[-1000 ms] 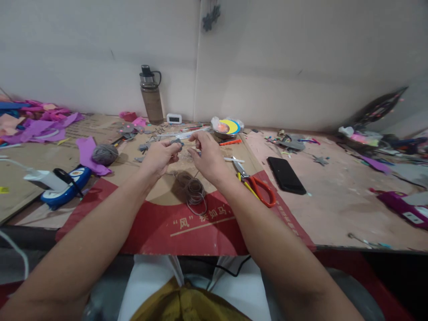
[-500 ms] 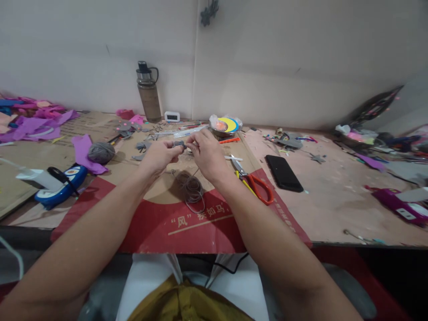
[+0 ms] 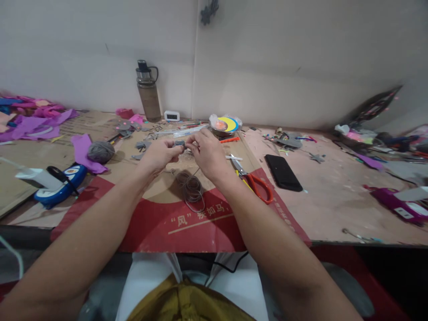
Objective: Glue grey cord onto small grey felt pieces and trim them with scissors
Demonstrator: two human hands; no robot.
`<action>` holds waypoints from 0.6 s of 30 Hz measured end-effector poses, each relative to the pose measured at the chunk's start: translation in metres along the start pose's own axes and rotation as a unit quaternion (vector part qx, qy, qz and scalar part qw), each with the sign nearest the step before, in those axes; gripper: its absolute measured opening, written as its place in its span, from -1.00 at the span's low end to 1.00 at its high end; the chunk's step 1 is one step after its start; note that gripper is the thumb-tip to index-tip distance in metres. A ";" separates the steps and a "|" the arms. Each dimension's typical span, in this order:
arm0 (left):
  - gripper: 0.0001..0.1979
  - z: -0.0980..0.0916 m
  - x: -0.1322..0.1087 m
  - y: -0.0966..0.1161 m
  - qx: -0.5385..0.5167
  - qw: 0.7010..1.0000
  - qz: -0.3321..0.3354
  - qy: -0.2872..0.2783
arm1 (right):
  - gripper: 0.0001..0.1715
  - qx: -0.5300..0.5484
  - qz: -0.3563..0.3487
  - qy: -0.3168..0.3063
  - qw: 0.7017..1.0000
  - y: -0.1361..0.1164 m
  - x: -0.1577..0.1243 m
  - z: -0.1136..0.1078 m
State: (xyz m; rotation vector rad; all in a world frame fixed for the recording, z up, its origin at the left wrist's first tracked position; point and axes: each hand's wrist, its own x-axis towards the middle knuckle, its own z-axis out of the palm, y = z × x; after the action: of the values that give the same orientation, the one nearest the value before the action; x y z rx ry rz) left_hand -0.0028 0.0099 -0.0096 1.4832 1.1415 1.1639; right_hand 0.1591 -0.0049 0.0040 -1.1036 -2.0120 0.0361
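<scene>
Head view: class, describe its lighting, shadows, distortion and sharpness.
Head view: muted light, soft shadow by the gray yarn coil; head view: purple power strip seems stretched near the right edge; head view: the gray piece in the left hand is too soft for fine detail.

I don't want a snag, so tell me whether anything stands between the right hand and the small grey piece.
Nothing visible does. The left hand pinches the small grey piece; the right hand has its fingertips right beside it. The coil of grey cord lies nearer the person, out of the way.
</scene>
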 end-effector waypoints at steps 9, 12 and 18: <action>-0.84 -0.005 0.001 0.003 0.011 0.999 0.030 -0.027 | -0.90 0.003 0.006 0.008 1.000 0.002 0.002 -0.002; -0.86 -0.006 0.000 0.005 -0.004 1.000 0.019 -0.017 | -0.90 0.001 0.004 0.011 1.000 0.003 0.002 -0.003; -0.87 -0.005 0.001 0.006 -0.034 0.999 0.005 -0.029 | -0.92 -0.002 0.002 0.003 1.000 0.002 0.002 -0.004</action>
State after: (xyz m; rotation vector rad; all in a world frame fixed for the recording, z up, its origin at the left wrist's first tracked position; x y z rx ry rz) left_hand -0.0072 0.0100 -0.0028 1.4625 1.0470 1.1485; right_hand 0.1626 -0.0039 0.0077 -1.1096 -2.0051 0.0295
